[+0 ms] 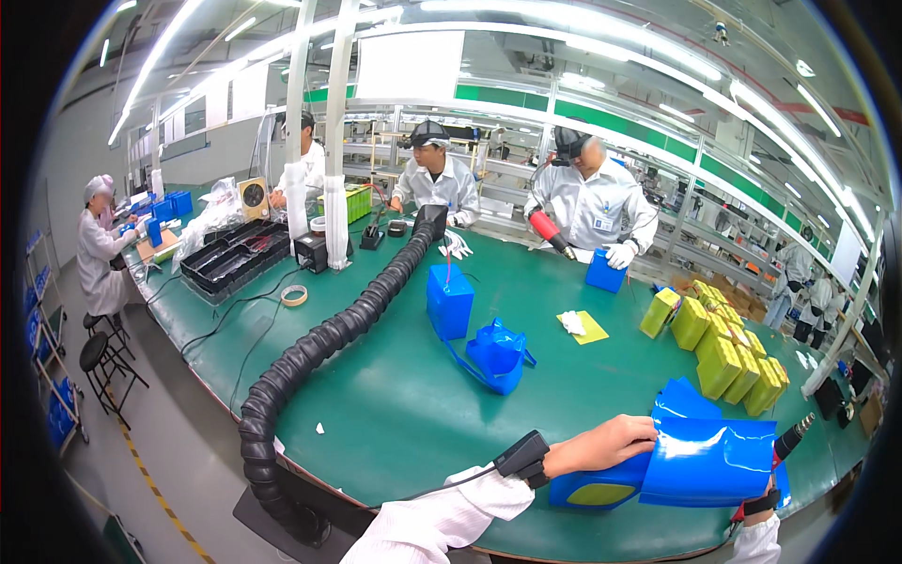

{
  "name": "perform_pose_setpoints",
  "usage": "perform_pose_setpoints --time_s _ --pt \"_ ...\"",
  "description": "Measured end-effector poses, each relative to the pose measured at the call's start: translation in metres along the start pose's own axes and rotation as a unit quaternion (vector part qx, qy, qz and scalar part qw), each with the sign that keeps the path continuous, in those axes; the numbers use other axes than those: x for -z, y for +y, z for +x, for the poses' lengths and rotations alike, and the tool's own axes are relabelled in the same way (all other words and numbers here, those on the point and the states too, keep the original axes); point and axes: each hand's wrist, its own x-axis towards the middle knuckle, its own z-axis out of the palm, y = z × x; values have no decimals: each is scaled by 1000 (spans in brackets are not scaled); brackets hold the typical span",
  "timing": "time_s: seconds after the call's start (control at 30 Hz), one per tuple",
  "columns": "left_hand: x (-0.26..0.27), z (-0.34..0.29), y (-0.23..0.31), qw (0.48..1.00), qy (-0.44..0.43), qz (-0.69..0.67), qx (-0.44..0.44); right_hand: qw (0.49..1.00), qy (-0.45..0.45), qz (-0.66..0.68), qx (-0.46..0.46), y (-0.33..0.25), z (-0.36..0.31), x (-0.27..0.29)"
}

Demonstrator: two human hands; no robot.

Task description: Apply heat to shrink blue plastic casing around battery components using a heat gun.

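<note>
Your left grip (628,444) pinches blue plastic wrap (709,462) over a yellow-ended pack (601,494), near the green surface's (395,442) front edge. Your right grip (772,483), mostly hidden, is beside a red-and-black heat gun (782,448); its closure cannot be told.

Clock set on left hand (609,444), 12 = away | 12: passage over green tabletop (587,390) to flat yellow sheet (590,328) | 9: room until black ribbed hose (324,340) | 10: crumpled blue wrap (498,359), upright blue block (451,303) obstruct | 1–2: yellow-green packs (719,368) form barrier | 3: blue sheet (712,462), then heat-gun nozzle (795,434) block
</note>
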Motion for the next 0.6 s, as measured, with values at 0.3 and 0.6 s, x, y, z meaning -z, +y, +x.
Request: perform_pose_setpoints --time_s 0.3,0.6 --pt "-1 -19 -26 997 28 75 8 1000 -2 0 19 3 12 1" --pt "18 -63 -23 964 10 -226 141 999 -2 -5 47 6 24 4"
